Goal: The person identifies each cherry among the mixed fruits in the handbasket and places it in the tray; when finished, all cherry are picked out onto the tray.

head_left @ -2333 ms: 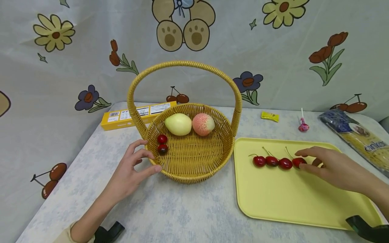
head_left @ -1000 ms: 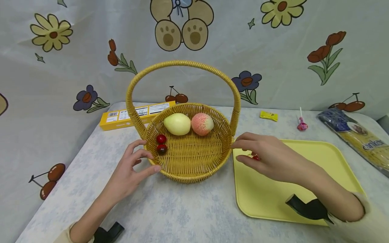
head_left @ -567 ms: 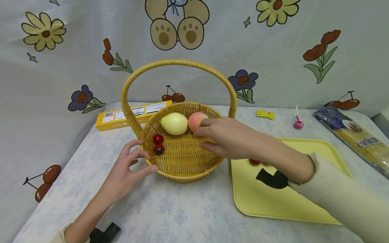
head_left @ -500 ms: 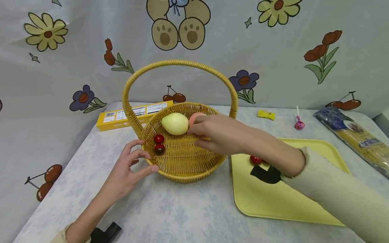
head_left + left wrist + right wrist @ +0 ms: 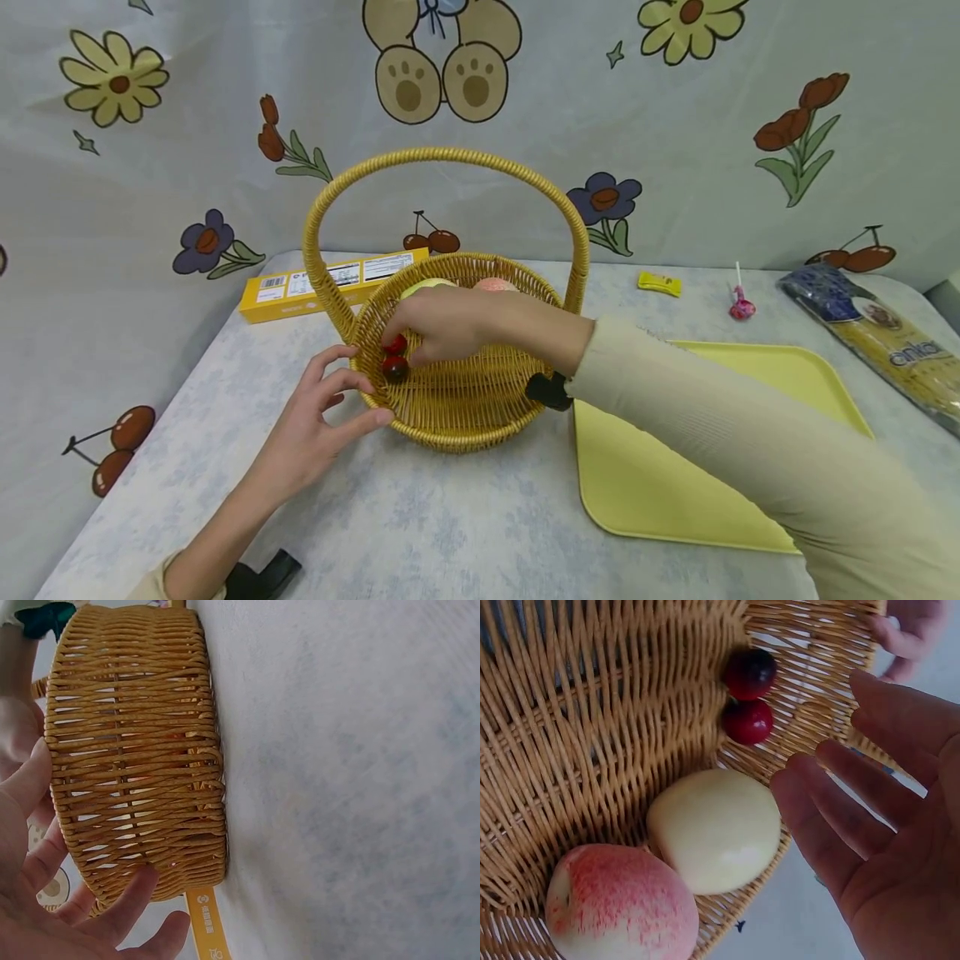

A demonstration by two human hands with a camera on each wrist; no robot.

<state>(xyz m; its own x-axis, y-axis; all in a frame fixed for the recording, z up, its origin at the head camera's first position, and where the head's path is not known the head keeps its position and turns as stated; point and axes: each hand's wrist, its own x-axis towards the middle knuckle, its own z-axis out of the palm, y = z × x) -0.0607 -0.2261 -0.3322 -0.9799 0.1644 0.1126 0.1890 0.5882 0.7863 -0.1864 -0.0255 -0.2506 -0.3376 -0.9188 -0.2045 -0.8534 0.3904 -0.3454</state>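
One long yellow box (image 5: pixel 296 308) lies at the left, behind the basket, its long axis crosswise and its right end slightly farther back. The left hand (image 5: pixel 322 425) sets its thumb on the near rim, fingers apart along the left side of the basket (image 5: pixel 465 441), which stands upright on the table (image 5: pixel 450 517), its handle arching from left to right. Inside, by the left wall, a dark cherry (image 5: pixel 750 673) and a red cherry (image 5: pixel 748 722) form a front-to-back line, the red one farther back. The right hand (image 5: pixel 442 325) points left above the basket floor beside them; whether its thumb and forefinger pinch anything I cannot tell. Behind it sit a pale yellow fruit (image 5: pixel 716 831) and a peach (image 5: pixel 622 907). Rightward come a yellow tray (image 5: pixel 652 492) partly under the sleeve (image 5: pixel 712 408), a small packet (image 5: pixel 659 284), a lollipop (image 5: pixel 742 308) with its stick pointing away, and a bag (image 5: pixel 870 333) slanting from back left to near right.
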